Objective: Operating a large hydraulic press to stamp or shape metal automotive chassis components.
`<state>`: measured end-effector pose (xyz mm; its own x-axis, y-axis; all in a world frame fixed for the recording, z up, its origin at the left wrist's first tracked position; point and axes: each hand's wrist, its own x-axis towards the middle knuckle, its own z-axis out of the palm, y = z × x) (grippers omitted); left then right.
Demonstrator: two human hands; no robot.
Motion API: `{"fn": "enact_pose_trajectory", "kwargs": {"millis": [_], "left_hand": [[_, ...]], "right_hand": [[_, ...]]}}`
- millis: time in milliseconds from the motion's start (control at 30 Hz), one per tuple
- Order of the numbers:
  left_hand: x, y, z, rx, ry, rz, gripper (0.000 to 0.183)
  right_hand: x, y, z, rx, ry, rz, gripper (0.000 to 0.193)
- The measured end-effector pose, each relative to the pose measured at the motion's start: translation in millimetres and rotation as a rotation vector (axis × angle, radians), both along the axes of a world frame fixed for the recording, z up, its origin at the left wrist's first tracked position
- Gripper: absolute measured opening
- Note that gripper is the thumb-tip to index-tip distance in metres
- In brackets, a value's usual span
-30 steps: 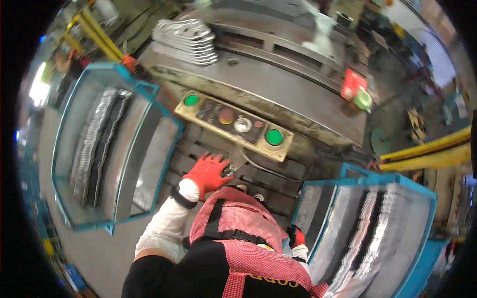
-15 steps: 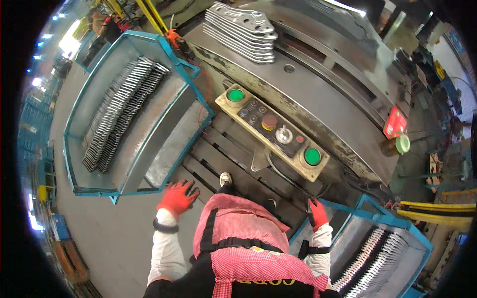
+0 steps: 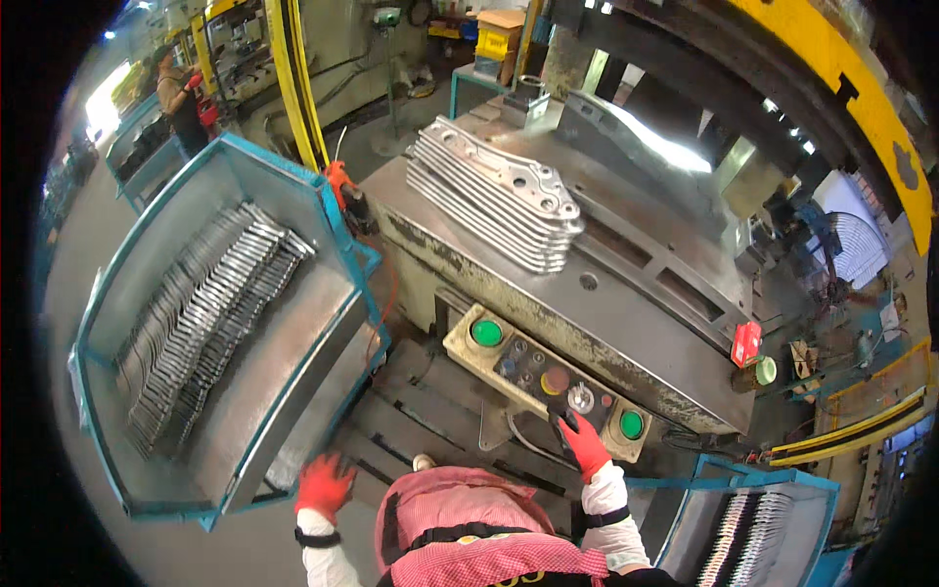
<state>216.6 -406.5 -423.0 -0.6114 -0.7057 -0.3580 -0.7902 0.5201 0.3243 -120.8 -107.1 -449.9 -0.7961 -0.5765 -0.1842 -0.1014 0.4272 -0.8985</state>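
My left hand (image 3: 326,486), in a red glove with dark fingertips, hangs in the air beside the near corner of the left blue-framed bin (image 3: 210,514). Its fingers are spread and hold nothing. My right hand (image 3: 587,448), in the same kind of glove, reaches to the near edge of a cream control box (image 3: 469,364), below its dial and left of the right green button (image 3: 632,424). Its fingers stretch forward with nothing seen in them; whether they touch the box, I cannot tell. A stack of flat metal plates with holes (image 3: 489,201) lies on the press table (image 3: 675,338) beyond.
Rows of metal parts (image 3: 210,318) fill part of the left bin, and more parts (image 3: 763,528) stand in a second blue bin (image 3: 822,519) at lower right. A red box (image 3: 746,342) and a green-lidded jar (image 3: 765,371) sit at the table's right end. Another person (image 3: 181,98) stands far left.
My right hand has risen from beside the right bin to the control box. The view has tilted up, showing more of the press. My left hand stays low, its fingers still spread.
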Motion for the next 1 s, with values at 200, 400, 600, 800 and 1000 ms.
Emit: {"fn": "enact_pose_trajectory", "kwargs": {"millis": [200,400,600,800,1000], "left_hand": [[2.8,-65.1,-3.2,0.095,0.045,0.024,0.055],[-76.3,-87.2,5.6,0.157,0.216,-0.128,0.056],[-167.9,-101.4,38.1,0.386,0.379,-0.306,0.053],[-289.2,-127.6,68.7,0.808,0.579,-0.182,0.051],[-428.1,-117.0,34.6,1.139,1.025,-0.056,0.055]], "right_hand": [[-34.8,-78.6,40.8,-0.084,0.049,-0.154,0.046],[-135.7,-103.6,59.5,-0.341,-0.014,-0.307,0.04],[-253.5,-160.7,37.0,-0.784,-0.093,-0.289,0.047],[-322.3,-192.0,18.5,-1.171,-0.509,-0.136,0.045],[-319.6,-204.9,8.8,-0.99,-0.64,-0.067,0.043]]}}
